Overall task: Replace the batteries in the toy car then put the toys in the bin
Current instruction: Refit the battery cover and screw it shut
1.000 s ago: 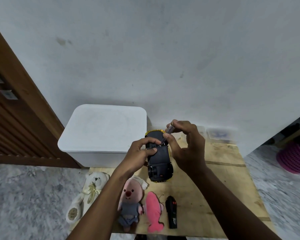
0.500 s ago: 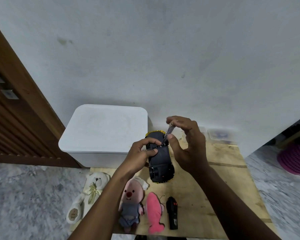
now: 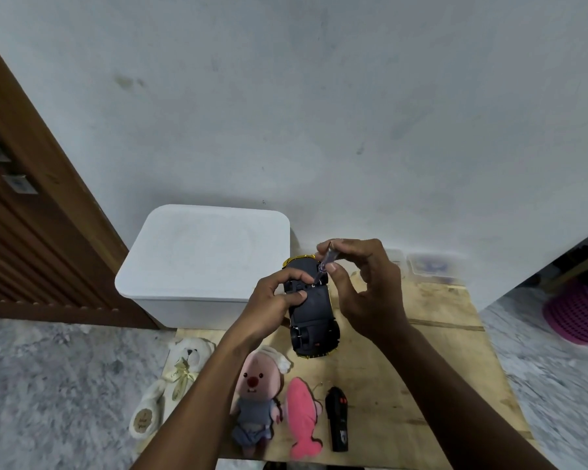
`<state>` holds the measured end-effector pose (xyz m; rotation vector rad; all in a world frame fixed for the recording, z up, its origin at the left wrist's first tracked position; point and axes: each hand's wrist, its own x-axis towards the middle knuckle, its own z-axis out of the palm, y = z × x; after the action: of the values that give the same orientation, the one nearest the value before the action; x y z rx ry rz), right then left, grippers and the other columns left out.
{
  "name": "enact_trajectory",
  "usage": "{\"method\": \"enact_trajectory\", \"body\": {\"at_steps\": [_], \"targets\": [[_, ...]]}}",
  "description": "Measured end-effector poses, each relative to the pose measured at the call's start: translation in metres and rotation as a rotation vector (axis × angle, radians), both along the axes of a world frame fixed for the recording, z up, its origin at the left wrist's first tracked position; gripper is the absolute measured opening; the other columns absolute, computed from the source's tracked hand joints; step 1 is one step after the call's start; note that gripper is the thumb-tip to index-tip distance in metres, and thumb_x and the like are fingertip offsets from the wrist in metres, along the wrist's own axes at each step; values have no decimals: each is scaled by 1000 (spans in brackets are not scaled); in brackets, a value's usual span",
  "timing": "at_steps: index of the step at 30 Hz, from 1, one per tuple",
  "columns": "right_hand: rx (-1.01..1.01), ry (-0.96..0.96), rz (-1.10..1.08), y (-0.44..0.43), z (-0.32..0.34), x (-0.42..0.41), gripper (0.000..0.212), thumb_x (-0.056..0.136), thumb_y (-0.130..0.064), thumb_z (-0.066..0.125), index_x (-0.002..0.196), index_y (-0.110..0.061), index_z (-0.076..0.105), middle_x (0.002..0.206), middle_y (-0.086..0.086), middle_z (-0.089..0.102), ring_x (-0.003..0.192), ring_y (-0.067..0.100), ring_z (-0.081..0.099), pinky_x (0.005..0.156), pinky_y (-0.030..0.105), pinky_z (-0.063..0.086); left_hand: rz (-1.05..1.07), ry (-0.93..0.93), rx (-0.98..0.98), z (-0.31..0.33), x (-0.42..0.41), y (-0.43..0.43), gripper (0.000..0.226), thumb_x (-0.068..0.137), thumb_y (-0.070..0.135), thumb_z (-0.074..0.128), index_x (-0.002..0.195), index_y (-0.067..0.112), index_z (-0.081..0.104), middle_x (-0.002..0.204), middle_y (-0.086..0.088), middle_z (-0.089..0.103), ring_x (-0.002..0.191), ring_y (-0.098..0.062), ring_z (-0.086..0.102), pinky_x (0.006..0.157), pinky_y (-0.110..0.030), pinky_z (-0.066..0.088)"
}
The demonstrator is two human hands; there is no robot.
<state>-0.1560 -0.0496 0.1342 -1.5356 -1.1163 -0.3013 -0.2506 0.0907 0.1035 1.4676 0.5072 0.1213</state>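
Observation:
The toy car [image 3: 311,317] lies upside down on the wooden board [image 3: 421,368], its black underside up and yellow body edge showing. My left hand [image 3: 274,300] grips the car's left side near the middle. My right hand [image 3: 364,283] pinches a small clear-handled screwdriver [image 3: 323,266], its tip resting on the car's underside. A white lidded bin [image 3: 204,259] stands behind the car at the left, against the wall.
Near the board's front edge lie a white plush bear [image 3: 174,378], a pink-faced plush doll [image 3: 257,398], a pink plush fish [image 3: 304,418] and a black remote [image 3: 336,422]. Clear small containers [image 3: 431,266] sit by the wall. A purple basket [image 3: 577,310] stands right.
My right hand has shifted slightly and turned around the screwdriver, whose tip stays on the car's underside. My left hand and the car have barely moved.

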Motion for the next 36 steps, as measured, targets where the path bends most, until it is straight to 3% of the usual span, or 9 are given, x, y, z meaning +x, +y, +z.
{"method": "enact_trajectory", "body": {"at_steps": [4, 8, 11, 16, 21, 25, 31, 36], "targets": [[24, -83, -66, 3, 0, -2, 47, 77, 10, 78, 110, -14, 56, 97, 9, 68, 92, 14, 66, 80, 28, 52, -6, -3, 5, 0, 0, -2, 26, 94, -2, 59, 95, 21, 71, 97, 1, 65, 64, -8, 65, 47, -20, 47], [-10, -30, -18, -1, 0, -1, 50, 81, 11, 72, 120, -15, 54, 115, 9, 66, 108, 20, 67, 86, 39, 57, -10, -11, -13, -1, 0, -2, 24, 94, -2, 59, 98, 18, 70, 96, -1, 65, 62, -8, 64, 46, -19, 46], [-14, 7, 16, -3, -1, 0, 51, 83, 15, 67, 121, -16, 52, 114, 12, 67, 104, 24, 71, 82, 44, 61, 1, -15, -10, -3, 0, 1, 24, 94, -1, 60, 98, 20, 71, 98, -1, 64, 65, -9, 64, 48, -21, 48], [56, -61, -61, 0, -6, 1, 50, 80, 14, 72, 118, -12, 54, 105, 15, 67, 92, 29, 69, 69, 41, 58, -3, -25, -15, 0, 1, 2, 24, 94, -2, 59, 99, 17, 71, 96, -1, 64, 61, -7, 64, 47, -20, 47], [52, -89, -100, 0, -5, 0, 54, 77, 16, 74, 118, -13, 54, 108, 6, 63, 92, 21, 68, 73, 30, 58, -19, -23, -26, -4, 0, -1, 22, 95, -1, 59, 102, 17, 70, 98, -2, 64, 62, -9, 65, 47, -20, 46], [30, -5, -132, -4, -3, 1, 56, 78, 14, 75, 121, -16, 55, 110, 0, 64, 93, 14, 68, 77, 24, 56, -36, -38, -31, -8, 1, -2, 22, 95, 1, 60, 103, 19, 70, 101, -1, 66, 71, -13, 67, 51, -25, 50], [120, 306, -141, -9, 10, -3, 67, 83, 12, 70, 111, -47, 56, 105, -3, 70, 94, 25, 71, 76, 41, 59, -41, -55, -42, -15, 1, -3, 27, 96, 4, 60, 110, 27, 67, 109, 3, 65, 80, -16, 67, 61, -32, 54], [214, 369, -137, -15, 20, 2, 62, 83, 15, 67, 112, -40, 57, 104, 2, 70, 93, 29, 71, 73, 34, 56, -63, -89, -51, -20, 2, -4, 45, 97, 1, 59, 125, 36, 61, 122, 1, 62, 91, -14, 68, 68, -26, 56]]}}
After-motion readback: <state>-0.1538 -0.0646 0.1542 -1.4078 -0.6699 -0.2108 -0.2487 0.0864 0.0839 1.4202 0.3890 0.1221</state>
